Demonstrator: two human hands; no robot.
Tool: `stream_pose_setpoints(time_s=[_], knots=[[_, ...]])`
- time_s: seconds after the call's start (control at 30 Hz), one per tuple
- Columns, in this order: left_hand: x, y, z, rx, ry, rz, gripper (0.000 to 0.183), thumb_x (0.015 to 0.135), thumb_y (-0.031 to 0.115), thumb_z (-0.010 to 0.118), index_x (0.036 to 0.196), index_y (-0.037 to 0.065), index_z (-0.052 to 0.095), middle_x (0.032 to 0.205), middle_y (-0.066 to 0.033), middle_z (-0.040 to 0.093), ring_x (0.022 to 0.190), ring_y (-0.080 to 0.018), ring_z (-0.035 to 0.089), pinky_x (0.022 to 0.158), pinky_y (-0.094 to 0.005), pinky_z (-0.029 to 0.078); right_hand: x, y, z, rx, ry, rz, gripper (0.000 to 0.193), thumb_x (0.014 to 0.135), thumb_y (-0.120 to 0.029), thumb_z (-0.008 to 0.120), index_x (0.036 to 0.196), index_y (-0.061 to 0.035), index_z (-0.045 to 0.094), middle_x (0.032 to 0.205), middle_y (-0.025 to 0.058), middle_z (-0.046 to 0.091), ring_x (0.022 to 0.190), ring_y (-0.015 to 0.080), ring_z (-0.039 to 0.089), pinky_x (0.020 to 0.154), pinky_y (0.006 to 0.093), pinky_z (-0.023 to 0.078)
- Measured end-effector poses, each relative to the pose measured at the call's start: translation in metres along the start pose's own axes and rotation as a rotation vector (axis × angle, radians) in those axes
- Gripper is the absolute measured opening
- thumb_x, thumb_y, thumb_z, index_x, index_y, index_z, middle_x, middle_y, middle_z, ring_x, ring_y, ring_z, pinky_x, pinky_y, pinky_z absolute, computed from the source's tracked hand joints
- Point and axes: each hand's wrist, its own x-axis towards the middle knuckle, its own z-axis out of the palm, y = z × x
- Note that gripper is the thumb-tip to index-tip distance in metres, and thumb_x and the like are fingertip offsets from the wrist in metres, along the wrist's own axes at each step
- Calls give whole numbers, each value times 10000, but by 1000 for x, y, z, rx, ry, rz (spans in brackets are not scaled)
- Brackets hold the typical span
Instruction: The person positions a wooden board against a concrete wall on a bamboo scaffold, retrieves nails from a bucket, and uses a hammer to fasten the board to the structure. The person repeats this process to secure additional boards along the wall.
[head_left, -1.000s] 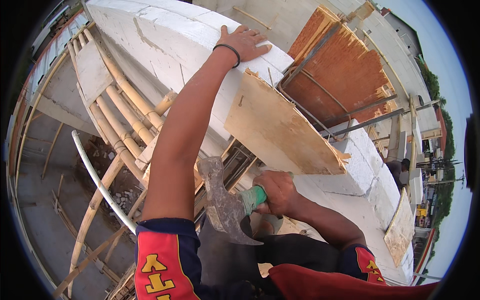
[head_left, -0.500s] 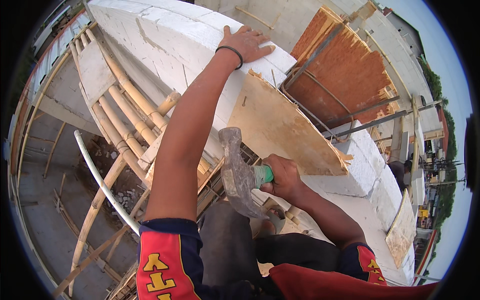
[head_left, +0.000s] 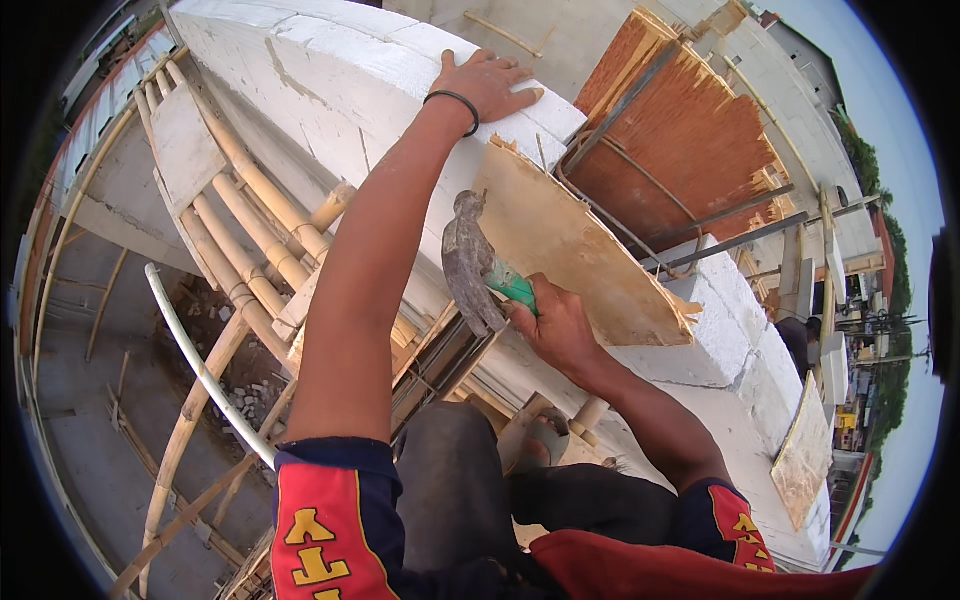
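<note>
Fingers of the left hand (head_left: 480,88) are fanned wide, palm down, flat on the white block wall (head_left: 350,85), pinching nothing. And on the right hand (head_left: 562,325) I've got fingers curled tight round the green grip (head_left: 513,288) of a claw hammer (head_left: 465,258)! Its worn grey head sits up and to the left of those right fingers, claw pointing down, striking face uppermost. Right by that face, well below the left fingers, a nail (head_left: 484,197) shows at the pale plywood panel (head_left: 575,250); from my distant seat I cannot tell whether metal meets metal. The panel itself leans on the blocks, below and right of the left fingers, above the right ones. Further right of the left fingers stands a reddish-brown board (head_left: 690,160), splintered at its edge; bamboo poles (head_left: 250,225) run off to their lower left. Lettering, then: bold yellow characters on the red-and-navy sleeve (head_left: 315,520), far below the left fingers. The hammer shows me no readable mark.
</note>
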Motion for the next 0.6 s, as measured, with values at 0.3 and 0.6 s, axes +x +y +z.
stream_pose_setpoints(time_s=[0.3,0.6], knots=[[1,0,-1,-1,-25,5,549,942,586,331,1419,338,440,1520,81,357,1402,-173,301,1109,-654,186,0,-7,-4,1,50,-66,261,823,-184,660,925,19,531,748,227,614,632,398,619,566,433,495],[1,-2,1,4,-23,-8,564,932,602,332,1430,351,424,1530,84,342,1422,-175,275,1119,-650,163,-5,-3,-3,253,95,-767,262,846,-202,651,853,38,544,703,216,597,619,373,627,535,434,472]])
